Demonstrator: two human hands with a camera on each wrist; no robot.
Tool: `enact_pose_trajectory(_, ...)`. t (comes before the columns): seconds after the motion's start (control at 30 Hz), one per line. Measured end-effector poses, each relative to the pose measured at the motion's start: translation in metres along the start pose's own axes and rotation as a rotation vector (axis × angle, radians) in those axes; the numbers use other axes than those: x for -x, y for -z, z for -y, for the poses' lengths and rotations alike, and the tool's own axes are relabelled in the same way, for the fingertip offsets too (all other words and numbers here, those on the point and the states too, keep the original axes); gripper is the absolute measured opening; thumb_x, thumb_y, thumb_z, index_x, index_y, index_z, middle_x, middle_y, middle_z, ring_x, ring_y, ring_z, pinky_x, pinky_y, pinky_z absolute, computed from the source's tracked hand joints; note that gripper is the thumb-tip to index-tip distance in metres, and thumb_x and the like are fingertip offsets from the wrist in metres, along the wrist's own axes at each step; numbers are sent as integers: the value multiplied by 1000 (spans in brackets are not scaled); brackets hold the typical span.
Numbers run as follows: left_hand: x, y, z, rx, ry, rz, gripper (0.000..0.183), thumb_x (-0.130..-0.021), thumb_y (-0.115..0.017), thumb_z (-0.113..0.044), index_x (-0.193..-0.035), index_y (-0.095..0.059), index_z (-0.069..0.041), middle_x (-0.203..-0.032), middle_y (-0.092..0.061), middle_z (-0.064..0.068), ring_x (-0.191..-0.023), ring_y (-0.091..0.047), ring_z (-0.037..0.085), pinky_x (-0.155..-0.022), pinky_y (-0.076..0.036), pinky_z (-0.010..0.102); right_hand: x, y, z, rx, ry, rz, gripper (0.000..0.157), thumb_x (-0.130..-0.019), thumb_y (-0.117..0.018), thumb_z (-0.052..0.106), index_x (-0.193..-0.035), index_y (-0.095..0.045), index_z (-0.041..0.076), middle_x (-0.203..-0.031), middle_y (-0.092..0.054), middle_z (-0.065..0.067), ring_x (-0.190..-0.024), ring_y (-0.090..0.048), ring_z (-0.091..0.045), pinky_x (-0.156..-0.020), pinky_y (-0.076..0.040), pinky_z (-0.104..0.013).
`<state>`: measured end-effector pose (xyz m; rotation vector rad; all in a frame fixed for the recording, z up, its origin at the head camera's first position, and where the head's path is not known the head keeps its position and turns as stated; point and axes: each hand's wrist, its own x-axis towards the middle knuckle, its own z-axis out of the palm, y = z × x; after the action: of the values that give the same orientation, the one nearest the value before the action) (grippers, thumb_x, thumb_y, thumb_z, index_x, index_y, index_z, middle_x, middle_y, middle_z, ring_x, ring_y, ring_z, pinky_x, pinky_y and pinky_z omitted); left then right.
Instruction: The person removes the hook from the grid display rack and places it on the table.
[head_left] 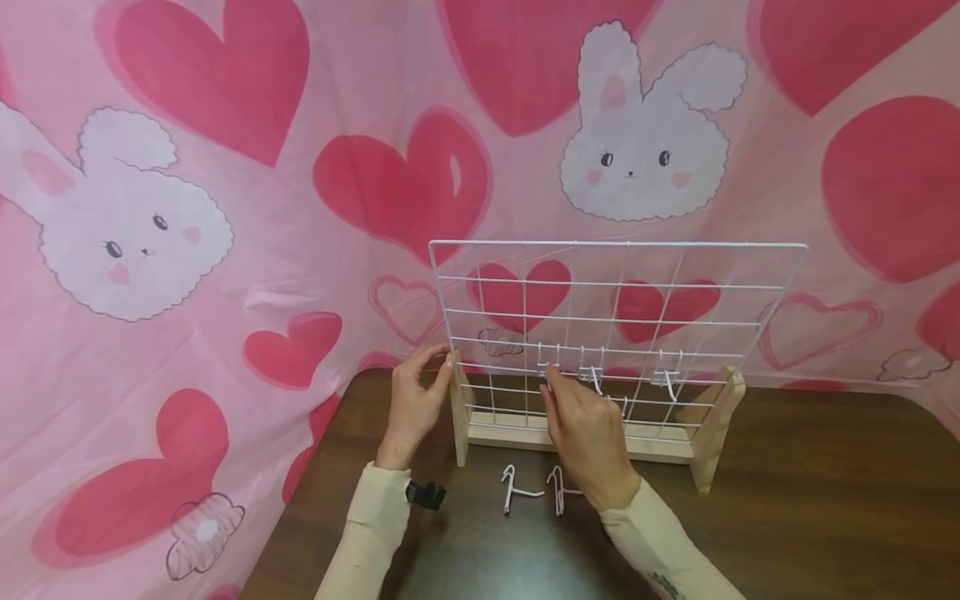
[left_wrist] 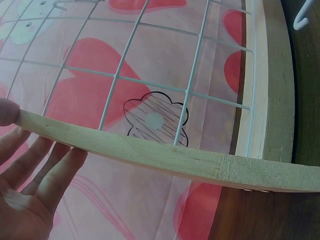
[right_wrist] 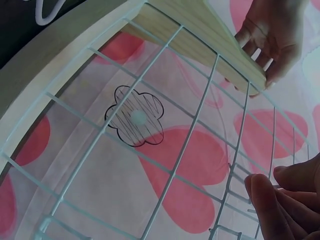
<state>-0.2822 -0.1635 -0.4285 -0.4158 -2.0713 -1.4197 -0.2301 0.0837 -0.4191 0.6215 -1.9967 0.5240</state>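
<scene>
A white wire grid panel (head_left: 615,244) stands in a wooden base with a side support at each end. My left hand (head_left: 416,404) pinches the top of the left wooden support (left_wrist: 150,150), thumb on one side and fingers on the other. At the front of the grid, my right hand (head_left: 592,437) pinches a white wire hook (head_left: 539,354) between thumb and fingertips. That hook's upper prongs overlap a grid wire, and its front part is hidden by the fingers. To its right, another hook (head_left: 593,379) and a further hook (head_left: 667,384) hang on the grid.
Two loose white hooks, a left one (head_left: 509,492) and a right one (head_left: 558,490), lie on the dark wooden table (head_left: 480,554) before the rack. The right wooden support (head_left: 716,437) stands at the far end. A pink cloth (head_left: 285,250) with hearts and rabbits hangs behind.
</scene>
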Motion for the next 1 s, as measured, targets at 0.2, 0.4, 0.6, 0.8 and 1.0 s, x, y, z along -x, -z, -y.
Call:
enact_pose_trajectory(0.2,0,0,-1,-2,-3,-1,20,-96,-69,-2,-114,-74,4,-107,-79,19,-93,-75,31,-68,-56,14,-2,0,-2,-4,3,-16,27,-84,-79,-3,-110,-72,-5,-82,-77,-16,-69,-75,-31,-57,-59,-43)
enact_pose_trajectory(0.4,1,0,-1,-4,9,-2,19,-96,-69,-2,-114,-75,1,-107,-79,18,-93,-75,29,-67,-56,14,-2,0,0,-15,8,-18,20,-86,-77,-2,-106,-73,-3,-81,-77,-13,-69,-76,-30,-58,-59,-43)
enact_pose_trajectory(0.6,1,0,-2,5,6,-2,21,-96,-70,-2,-116,-74,4,-108,-79,19,-94,-75,31,-70,-58,18,-4,2,3,-28,8,-18,13,-86,-76,-4,-99,-73,-2,-79,-77,-13,-69,-76,-30,-58,-60,-44)
enact_pose_trajectory(0.8,-1,-1,-2,21,7,1,22,-96,-69,-1,-116,-73,7,-108,-78,21,-96,-74,33,-73,-58,15,-8,3,4,-33,4,-33,17,-84,-78,-6,-99,-73,-2,-79,-78,-14,-68,-76,-30,-58,-60,-42)
enact_pose_trajectory(1.0,1,0,-2,8,8,-2,21,-96,-69,-2,-115,-75,3,-107,-78,20,-94,-74,32,-71,-56,13,-7,3,6,-41,8,-49,19,-81,-79,-8,-98,-73,-1,-80,-79,-14,-67,-77,-29,-58,-60,-41)
